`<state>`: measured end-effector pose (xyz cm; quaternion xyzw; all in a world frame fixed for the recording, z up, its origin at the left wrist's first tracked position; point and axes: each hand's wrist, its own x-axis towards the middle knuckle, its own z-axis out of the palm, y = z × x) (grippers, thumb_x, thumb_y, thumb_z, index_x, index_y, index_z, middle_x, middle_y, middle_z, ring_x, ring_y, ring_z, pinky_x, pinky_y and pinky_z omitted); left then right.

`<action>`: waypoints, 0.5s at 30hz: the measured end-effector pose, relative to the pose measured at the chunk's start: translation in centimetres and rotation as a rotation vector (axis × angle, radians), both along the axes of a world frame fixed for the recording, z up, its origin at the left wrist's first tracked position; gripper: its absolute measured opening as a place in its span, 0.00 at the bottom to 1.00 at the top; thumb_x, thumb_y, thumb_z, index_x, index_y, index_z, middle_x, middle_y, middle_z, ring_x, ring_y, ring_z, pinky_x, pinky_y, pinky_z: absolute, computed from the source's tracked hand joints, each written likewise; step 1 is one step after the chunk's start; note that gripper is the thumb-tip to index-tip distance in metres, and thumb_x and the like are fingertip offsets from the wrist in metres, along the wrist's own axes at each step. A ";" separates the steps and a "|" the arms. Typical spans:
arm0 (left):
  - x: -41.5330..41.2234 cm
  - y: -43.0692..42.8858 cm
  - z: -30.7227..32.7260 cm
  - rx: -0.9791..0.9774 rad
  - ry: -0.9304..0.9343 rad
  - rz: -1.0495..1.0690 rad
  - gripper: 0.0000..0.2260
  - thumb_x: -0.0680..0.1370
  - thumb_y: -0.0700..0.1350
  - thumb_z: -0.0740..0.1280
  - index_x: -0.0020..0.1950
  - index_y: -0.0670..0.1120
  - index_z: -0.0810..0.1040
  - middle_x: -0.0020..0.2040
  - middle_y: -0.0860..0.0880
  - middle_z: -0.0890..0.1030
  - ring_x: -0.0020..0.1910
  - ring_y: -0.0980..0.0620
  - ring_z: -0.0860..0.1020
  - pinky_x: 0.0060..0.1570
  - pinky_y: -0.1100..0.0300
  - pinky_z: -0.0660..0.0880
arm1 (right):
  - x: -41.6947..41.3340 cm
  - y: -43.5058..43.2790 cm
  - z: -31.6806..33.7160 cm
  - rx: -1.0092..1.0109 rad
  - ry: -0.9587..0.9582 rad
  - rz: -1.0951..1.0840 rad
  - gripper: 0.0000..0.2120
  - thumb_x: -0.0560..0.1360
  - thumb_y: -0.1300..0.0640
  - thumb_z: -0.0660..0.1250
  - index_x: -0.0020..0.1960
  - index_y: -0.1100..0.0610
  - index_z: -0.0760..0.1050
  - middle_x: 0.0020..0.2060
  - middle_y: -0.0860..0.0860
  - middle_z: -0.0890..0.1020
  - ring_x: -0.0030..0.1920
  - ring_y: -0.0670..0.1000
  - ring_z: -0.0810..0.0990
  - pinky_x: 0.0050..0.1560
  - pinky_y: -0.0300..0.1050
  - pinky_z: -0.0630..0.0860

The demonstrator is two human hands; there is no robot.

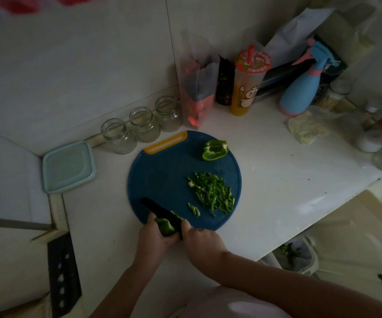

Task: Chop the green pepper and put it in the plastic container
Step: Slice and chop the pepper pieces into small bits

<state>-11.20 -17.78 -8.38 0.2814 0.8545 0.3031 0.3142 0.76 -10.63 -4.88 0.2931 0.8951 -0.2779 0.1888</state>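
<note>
At the near rim of the blue board the left hand holds down a pepper piece, fingers curled on it. The right hand grips the black knife, blade running away leftward across the piece. Cut strips lie just right; the lidded container sits well left on the worktop

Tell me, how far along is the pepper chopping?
Partly done. A pile of strips already lies on the cutting board. Right now the left hand holds a pepper piece while the right hand grips the knife. One chunk waits uncut, and the container still has its lid on.
</note>
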 end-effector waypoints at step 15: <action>1.3 0.3 -0.2 0.160 0.054 -0.011 0.24 0.61 0.43 0.80 0.53 0.50 0.75 0.50 0.49 0.78 0.47 0.54 0.78 0.43 0.74 0.70 | 3.5 1.8 -1.4 -0.053 0.140 -0.256 0.15 0.83 0.52 0.49 0.64 0.61 0.60 0.49 0.61 0.80 0.48 0.62 0.79 0.39 0.47 0.67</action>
